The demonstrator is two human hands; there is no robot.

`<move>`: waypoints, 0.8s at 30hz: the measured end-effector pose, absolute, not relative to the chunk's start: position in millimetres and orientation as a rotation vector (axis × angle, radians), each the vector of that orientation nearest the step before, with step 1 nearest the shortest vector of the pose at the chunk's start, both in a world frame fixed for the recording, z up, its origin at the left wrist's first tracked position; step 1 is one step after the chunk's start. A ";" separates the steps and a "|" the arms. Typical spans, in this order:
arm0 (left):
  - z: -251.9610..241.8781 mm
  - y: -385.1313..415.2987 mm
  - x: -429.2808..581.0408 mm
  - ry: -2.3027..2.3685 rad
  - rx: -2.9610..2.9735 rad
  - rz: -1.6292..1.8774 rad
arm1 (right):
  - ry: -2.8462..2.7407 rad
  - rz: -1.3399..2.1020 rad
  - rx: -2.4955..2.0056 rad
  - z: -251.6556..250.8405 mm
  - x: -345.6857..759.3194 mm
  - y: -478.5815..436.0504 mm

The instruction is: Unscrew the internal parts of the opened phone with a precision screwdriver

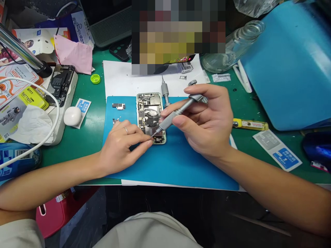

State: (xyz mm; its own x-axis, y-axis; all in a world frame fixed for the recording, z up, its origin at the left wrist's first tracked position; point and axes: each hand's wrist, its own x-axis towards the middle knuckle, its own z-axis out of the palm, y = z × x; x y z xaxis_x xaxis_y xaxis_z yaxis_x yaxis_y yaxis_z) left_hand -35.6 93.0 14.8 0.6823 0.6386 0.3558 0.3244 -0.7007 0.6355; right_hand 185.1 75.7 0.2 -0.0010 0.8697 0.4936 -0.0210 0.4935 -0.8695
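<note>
An opened phone (150,113) with its inner parts exposed lies on a blue mat (176,162). My right hand (207,120) grips a grey precision screwdriver (172,117), whose tip points down at the phone's lower left corner. My left hand (124,146), with a ring on one finger, rests on the mat beside the phone. Its fingertips are pinched together right at the driver's tip; whether they hold something tiny I cannot tell. A small loose part (119,106) lies on the mat to the left.
A second grey driver (164,91) lies behind the phone. Another opened phone (60,84) rests on a white block at left, near a white earbud case (72,116) and a white cable (38,141). A glass bottle (232,46), blue folder (292,65) and yellow tool (249,124) sit at right.
</note>
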 end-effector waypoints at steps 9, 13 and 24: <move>16.2 93.4 -35.1 0.726 2.352 0.760 | -1.476 0.738 -0.818 0.6 184.4 74.7; 16.4 93.3 -34.8 0.728 2.342 0.749 | -1.487 0.726 -0.807 1.7 183.2 74.3; 15.9 92.8 -36.4 0.734 2.338 0.730 | -1.492 0.822 -0.791 5.0 182.8 72.0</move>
State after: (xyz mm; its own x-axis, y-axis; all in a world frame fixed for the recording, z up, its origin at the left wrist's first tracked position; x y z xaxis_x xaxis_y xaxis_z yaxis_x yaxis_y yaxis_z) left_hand -36.4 92.8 15.9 0.6993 0.6390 0.3206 0.3235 -0.6827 0.6551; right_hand 182.8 72.0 5.0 -0.0718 0.8529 0.5171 0.0188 0.5195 -0.8543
